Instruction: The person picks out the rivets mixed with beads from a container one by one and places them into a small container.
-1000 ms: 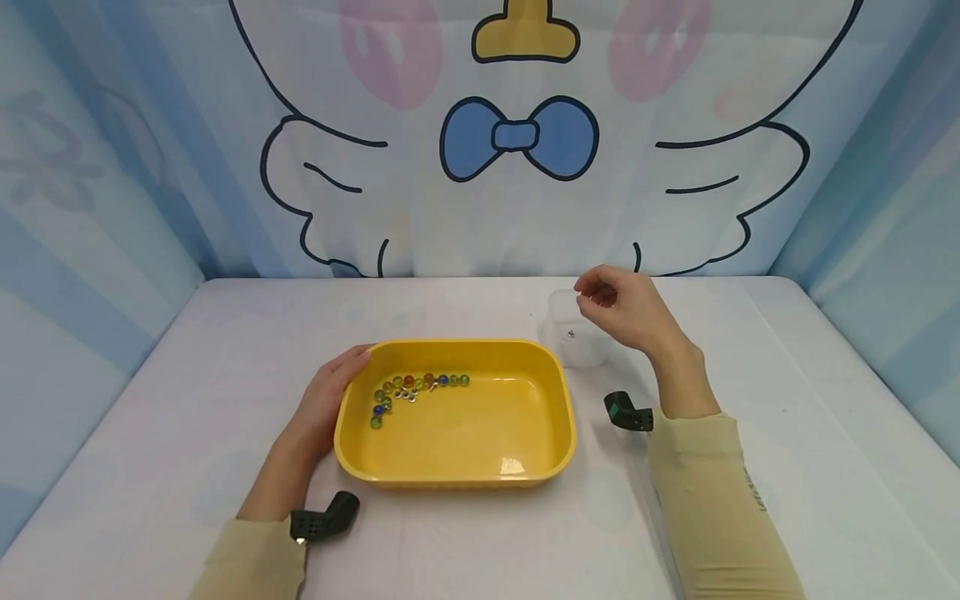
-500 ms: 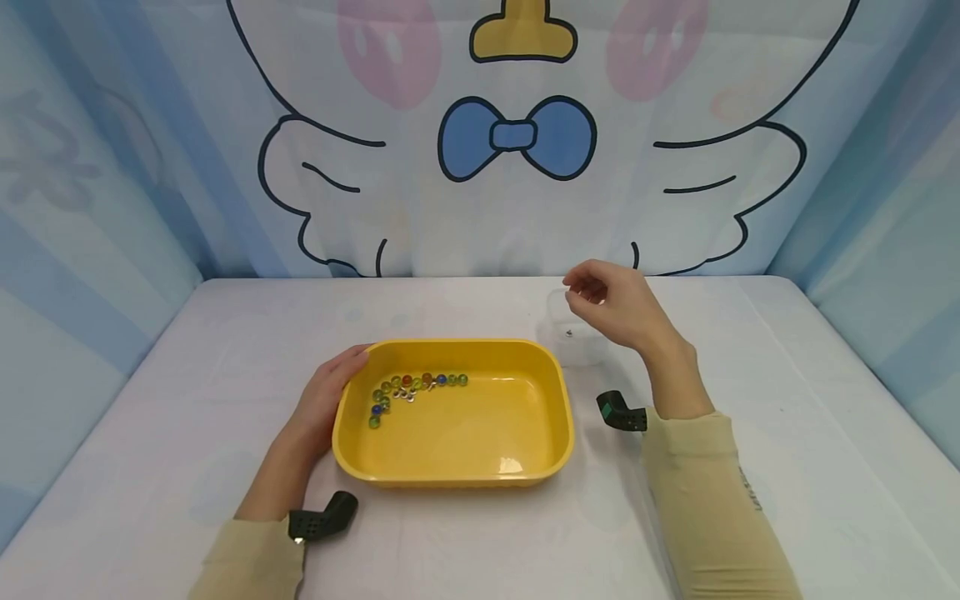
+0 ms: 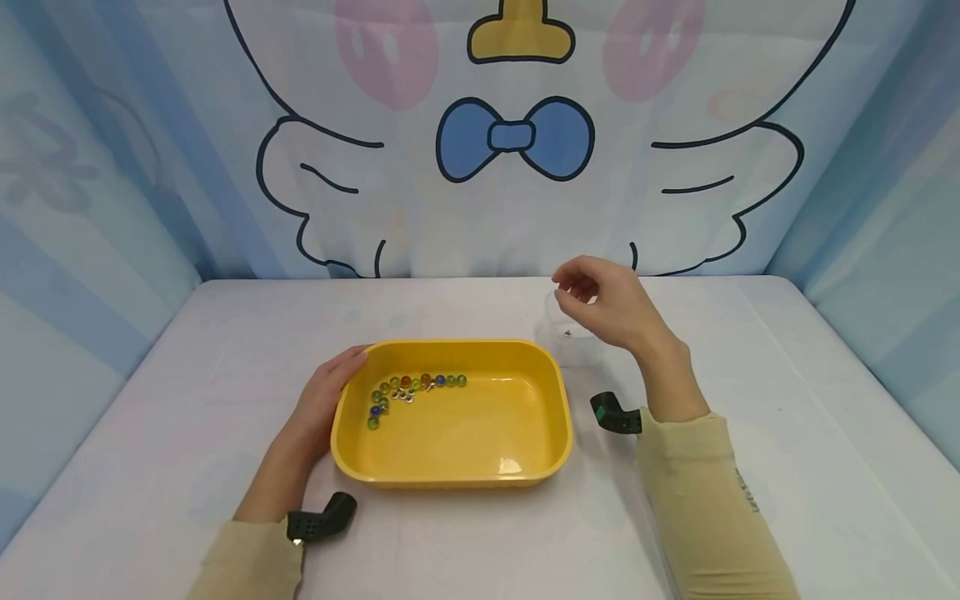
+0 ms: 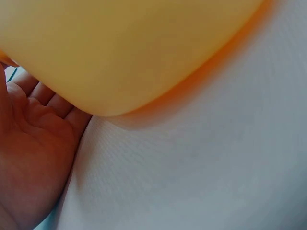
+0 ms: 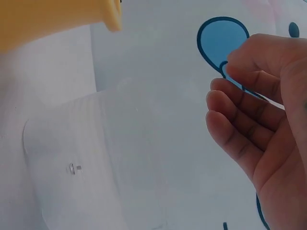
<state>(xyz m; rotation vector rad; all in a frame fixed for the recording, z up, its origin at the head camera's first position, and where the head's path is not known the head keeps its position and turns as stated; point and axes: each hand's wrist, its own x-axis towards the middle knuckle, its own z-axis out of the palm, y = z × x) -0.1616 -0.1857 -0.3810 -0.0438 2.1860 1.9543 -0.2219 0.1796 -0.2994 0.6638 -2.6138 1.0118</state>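
Right hand [image 3: 603,304] drifts left above clear cup [image 3: 572,337], fingers loosely curled, empty. Left hand [image 3: 324,402] stays flat against yellow tray [image 3: 555,417].

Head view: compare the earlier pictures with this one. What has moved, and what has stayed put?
The right hand has drifted left and slightly up above the clear container, fingers loosely curled, holding nothing. The left hand still rests against the yellow tray; the marbles are unmoved.
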